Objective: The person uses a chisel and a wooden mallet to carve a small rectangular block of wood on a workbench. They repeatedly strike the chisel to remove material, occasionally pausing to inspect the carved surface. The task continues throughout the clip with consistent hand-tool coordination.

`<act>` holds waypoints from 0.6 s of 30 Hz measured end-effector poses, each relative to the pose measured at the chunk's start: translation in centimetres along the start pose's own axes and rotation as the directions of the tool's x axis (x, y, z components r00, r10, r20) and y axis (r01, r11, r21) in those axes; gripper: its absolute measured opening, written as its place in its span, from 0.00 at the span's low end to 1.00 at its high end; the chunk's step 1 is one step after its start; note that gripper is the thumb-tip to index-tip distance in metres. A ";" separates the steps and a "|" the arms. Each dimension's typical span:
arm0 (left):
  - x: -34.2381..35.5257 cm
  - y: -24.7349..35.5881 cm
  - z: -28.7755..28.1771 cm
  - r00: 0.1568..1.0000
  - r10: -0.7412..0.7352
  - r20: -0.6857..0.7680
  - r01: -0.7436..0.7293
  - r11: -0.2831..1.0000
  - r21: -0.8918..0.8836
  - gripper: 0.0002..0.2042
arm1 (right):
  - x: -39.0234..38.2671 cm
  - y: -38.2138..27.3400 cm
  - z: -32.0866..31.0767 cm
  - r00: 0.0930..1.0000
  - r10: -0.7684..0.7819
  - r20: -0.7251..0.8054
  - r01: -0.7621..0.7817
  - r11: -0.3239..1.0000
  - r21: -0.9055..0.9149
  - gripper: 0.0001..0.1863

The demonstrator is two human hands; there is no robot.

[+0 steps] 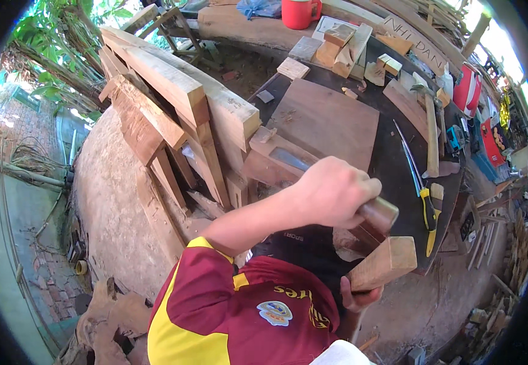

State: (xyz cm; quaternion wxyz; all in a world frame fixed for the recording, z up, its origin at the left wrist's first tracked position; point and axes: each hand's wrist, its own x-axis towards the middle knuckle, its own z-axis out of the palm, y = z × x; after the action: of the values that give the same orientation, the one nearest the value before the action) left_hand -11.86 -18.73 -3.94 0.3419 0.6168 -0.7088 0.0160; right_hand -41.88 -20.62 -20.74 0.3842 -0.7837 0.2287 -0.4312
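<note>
My left hand is wrapped round the handle of a chisel, whose rounded wooden end sticks out past my fingers. Beyond the fist, its steel blade slants into a slot in a reddish-brown wooden piece. I cannot tell whether the edge touches the bottom of the slot. Low on the right, my right hand is closed on a pale squared wooden block, just below the chisel's end and apart from it. Part of the right hand's grip is hidden under the block.
A flat brown board lies on the dark table. Right of it are a hammer and a yellow-and-black handled tool. Thick timber beams lean at the left. Wood offcuts and a red mug stand far back.
</note>
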 end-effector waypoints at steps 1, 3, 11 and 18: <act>0.1 -0.5 0.2 1.000 -0.011 -0.006 0.011 1.000 0.020 0.14 | -0.4 0.3 -0.1 1.000 -0.020 -0.022 0.020 1.000 -0.003 0.41; 0.0 -1.2 0.2 0.999 -0.013 -0.030 0.013 1.000 0.016 0.14 | -0.5 0.1 0.2 0.994 -0.071 -0.082 0.067 0.997 -0.046 0.42; -0.4 -1.5 -0.4 0.987 -0.106 -0.125 0.113 0.992 0.048 0.13 | -0.6 0.3 0.2 0.981 -0.117 -0.153 0.108 0.992 -0.067 0.44; -1.3 -1.9 -0.6 0.984 -0.123 -0.127 0.120 0.992 -0.031 0.12 | 1.1 0.3 -2.6 0.978 -0.182 -0.107 0.157 0.967 -0.202 0.37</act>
State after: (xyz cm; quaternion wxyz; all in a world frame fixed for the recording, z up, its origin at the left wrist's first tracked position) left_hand -9.89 -17.78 -4.87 0.3942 0.6527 -0.6464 0.0267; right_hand -43.49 -22.61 -19.59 0.2534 -0.8052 0.2249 -0.4866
